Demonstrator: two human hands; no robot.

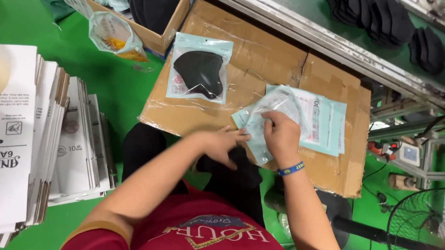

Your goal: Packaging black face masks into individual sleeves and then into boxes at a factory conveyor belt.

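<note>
our left hand (pixel 220 144) pinches black masks (pixel 237 170) at the cardboard sheet (pixel 273 59) edge | right hand (pixel 279 134) grips the clear pouch (pixel 267 118) mouth | pouch seems light, limp, slippery; we'd hold its open rim

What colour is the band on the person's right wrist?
The wristband is blue with yellow marks, seen in the head view.

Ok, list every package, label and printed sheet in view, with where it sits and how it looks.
Sealed pouch: on cardboard sheet, pale blue border, clear window, black mask inside.
Empty pouches: stacked by right hand, pale blue and clear.
Flat cartons: piled left, white with dark print.
Open box: top left, brown, black masks inside.
Small bag: beside box, clear, yellow contents.
</note>
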